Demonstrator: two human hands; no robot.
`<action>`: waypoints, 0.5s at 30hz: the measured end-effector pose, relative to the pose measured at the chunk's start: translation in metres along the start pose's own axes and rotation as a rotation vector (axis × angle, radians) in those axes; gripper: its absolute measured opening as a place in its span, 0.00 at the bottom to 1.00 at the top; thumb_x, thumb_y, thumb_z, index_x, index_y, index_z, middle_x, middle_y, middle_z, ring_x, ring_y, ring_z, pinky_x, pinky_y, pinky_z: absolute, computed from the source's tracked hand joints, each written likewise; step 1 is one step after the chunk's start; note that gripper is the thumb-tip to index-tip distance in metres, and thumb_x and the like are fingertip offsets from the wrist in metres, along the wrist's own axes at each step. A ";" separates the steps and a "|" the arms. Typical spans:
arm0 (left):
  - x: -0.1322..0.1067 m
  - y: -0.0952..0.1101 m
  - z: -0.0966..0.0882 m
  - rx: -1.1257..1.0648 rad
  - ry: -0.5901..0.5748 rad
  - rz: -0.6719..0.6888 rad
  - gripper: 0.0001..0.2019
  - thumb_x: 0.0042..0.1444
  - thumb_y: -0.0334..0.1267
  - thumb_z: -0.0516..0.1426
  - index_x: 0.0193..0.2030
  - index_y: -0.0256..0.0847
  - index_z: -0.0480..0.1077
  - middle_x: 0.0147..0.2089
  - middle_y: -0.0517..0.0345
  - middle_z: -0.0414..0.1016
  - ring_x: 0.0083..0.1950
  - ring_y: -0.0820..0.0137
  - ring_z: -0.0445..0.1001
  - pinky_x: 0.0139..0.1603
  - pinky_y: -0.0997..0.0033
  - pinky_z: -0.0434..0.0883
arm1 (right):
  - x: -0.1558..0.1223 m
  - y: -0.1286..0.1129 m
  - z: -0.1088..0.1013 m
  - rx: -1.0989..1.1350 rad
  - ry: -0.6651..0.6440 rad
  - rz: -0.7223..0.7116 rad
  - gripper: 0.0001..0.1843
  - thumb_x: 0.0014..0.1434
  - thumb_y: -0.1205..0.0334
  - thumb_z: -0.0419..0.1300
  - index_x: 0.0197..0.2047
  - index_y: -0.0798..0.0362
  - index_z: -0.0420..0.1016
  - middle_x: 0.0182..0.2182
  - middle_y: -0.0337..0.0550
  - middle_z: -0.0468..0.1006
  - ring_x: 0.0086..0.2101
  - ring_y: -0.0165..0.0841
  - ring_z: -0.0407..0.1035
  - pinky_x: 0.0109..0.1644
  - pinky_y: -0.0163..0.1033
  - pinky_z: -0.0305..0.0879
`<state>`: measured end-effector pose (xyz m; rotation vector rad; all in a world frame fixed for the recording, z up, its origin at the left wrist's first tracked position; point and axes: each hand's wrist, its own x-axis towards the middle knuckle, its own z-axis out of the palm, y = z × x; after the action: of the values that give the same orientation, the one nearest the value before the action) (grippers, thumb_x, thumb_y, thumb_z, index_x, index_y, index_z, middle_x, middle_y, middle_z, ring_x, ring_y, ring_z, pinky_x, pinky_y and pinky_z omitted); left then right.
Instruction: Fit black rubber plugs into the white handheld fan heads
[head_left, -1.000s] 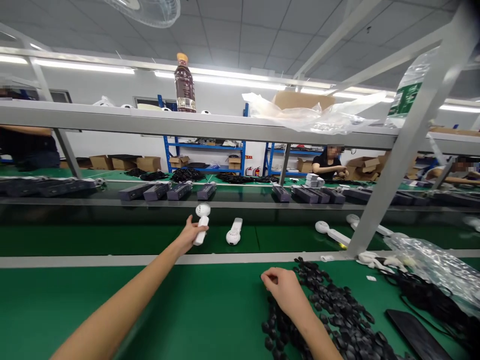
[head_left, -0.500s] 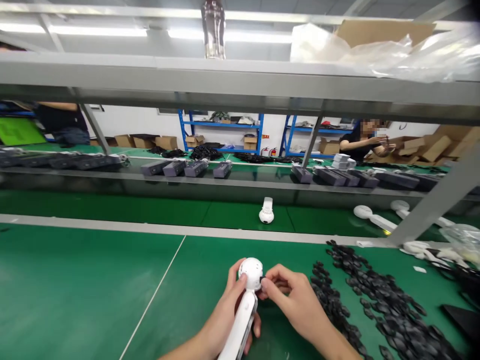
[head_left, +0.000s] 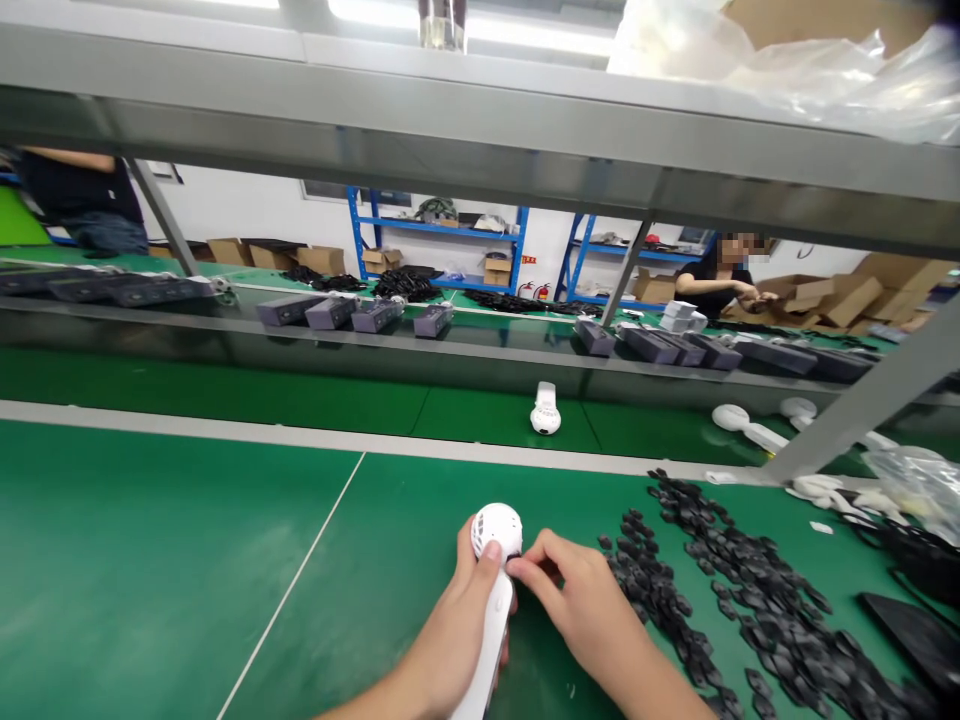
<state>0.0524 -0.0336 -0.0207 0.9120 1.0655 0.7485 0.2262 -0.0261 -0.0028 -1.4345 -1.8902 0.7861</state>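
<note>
My left hand (head_left: 461, 610) is wrapped round a white handheld fan (head_left: 496, 528), just below its round vented head, with the thumb on the front. The fan's long handle slants down toward me. At the right side of the head, my right hand (head_left: 577, 590) pinches a small black part (head_left: 514, 562) against the fan's edge. Most of that part is hidden by the fingertips. To the right of my right hand lie heaps of small black pieces (head_left: 757, 580) on the green table.
Beyond the pale strip (head_left: 405, 447), another white fan (head_left: 546, 410) lies on a green belt, with more white fans (head_left: 750, 430) at right. Dark grey boxes (head_left: 433, 320) line the ledge behind. A metal shelf (head_left: 480, 130) crosses overhead. A co-worker (head_left: 724, 280) sits at back right.
The fan has turned a little in my left hand, showing more side vents. My right fingers have shifted slightly left and stay at its edge. The whole view has tilted down.
</note>
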 end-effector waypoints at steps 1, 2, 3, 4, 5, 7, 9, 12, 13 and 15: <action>0.000 0.000 0.000 0.022 0.004 0.005 0.37 0.62 0.71 0.50 0.70 0.56 0.46 0.36 0.61 0.72 0.20 0.71 0.68 0.14 0.76 0.65 | 0.000 0.002 0.000 -0.040 0.009 -0.003 0.15 0.71 0.53 0.59 0.32 0.48 0.70 0.29 0.36 0.80 0.30 0.33 0.72 0.35 0.36 0.60; -0.001 0.001 0.001 0.039 0.006 0.009 0.37 0.62 0.70 0.50 0.70 0.56 0.46 0.35 0.61 0.72 0.20 0.71 0.68 0.14 0.76 0.65 | -0.001 0.003 -0.001 -0.072 0.014 -0.003 0.15 0.71 0.52 0.59 0.33 0.48 0.70 0.29 0.36 0.80 0.30 0.34 0.72 0.35 0.36 0.60; -0.001 0.001 0.001 0.053 0.006 0.013 0.36 0.62 0.70 0.49 0.70 0.56 0.46 0.35 0.61 0.72 0.21 0.71 0.69 0.15 0.76 0.65 | -0.001 0.004 -0.001 -0.100 0.019 0.001 0.16 0.71 0.51 0.59 0.32 0.48 0.70 0.29 0.36 0.79 0.30 0.34 0.72 0.35 0.36 0.59; -0.001 0.001 0.001 0.067 0.007 0.017 0.36 0.63 0.70 0.49 0.71 0.57 0.46 0.35 0.61 0.72 0.21 0.71 0.69 0.16 0.76 0.66 | -0.002 0.005 -0.002 -0.126 0.025 0.007 0.16 0.71 0.51 0.59 0.32 0.48 0.69 0.29 0.36 0.79 0.30 0.34 0.71 0.34 0.36 0.58; -0.002 0.001 0.001 0.080 0.009 0.020 0.36 0.63 0.70 0.49 0.71 0.57 0.45 0.34 0.61 0.72 0.21 0.71 0.69 0.17 0.77 0.66 | -0.002 0.005 -0.002 -0.153 0.028 0.012 0.17 0.71 0.50 0.60 0.31 0.48 0.68 0.28 0.36 0.78 0.29 0.34 0.71 0.34 0.36 0.57; -0.004 0.002 0.002 0.102 0.017 0.018 0.37 0.63 0.69 0.48 0.72 0.57 0.44 0.34 0.62 0.72 0.22 0.71 0.70 0.17 0.77 0.67 | -0.003 0.005 -0.001 -0.223 0.044 0.005 0.18 0.70 0.50 0.60 0.30 0.49 0.66 0.26 0.36 0.76 0.27 0.33 0.70 0.32 0.36 0.56; -0.005 0.003 0.002 0.110 0.027 0.008 0.37 0.64 0.69 0.48 0.72 0.56 0.42 0.34 0.62 0.71 0.22 0.71 0.69 0.17 0.78 0.66 | -0.003 0.005 0.002 -0.302 0.067 -0.025 0.18 0.71 0.51 0.58 0.30 0.49 0.65 0.26 0.36 0.74 0.26 0.33 0.68 0.30 0.37 0.55; -0.004 0.006 0.001 0.083 -0.001 0.016 0.35 0.65 0.68 0.47 0.71 0.56 0.44 0.34 0.63 0.71 0.22 0.72 0.69 0.16 0.79 0.66 | -0.004 0.005 0.005 -0.310 0.094 -0.069 0.16 0.73 0.52 0.55 0.33 0.49 0.67 0.28 0.38 0.75 0.27 0.35 0.70 0.31 0.37 0.60; -0.003 0.007 0.000 0.057 -0.030 0.021 0.34 0.65 0.68 0.48 0.70 0.55 0.46 0.35 0.63 0.71 0.21 0.73 0.69 0.15 0.79 0.66 | -0.004 0.005 0.004 -0.248 0.096 -0.065 0.13 0.72 0.52 0.55 0.37 0.49 0.70 0.31 0.40 0.77 0.29 0.36 0.72 0.32 0.37 0.63; -0.001 0.010 -0.002 -0.010 -0.115 0.007 0.31 0.65 0.68 0.47 0.65 0.51 0.52 0.34 0.63 0.72 0.19 0.74 0.67 0.13 0.79 0.65 | -0.004 0.003 0.001 -0.072 0.077 -0.027 0.13 0.71 0.51 0.58 0.53 0.47 0.71 0.38 0.42 0.79 0.34 0.36 0.75 0.34 0.37 0.69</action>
<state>0.0489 -0.0297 -0.0119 0.9390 0.9575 0.6982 0.2282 -0.0291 -0.0057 -1.4583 -1.8927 0.6468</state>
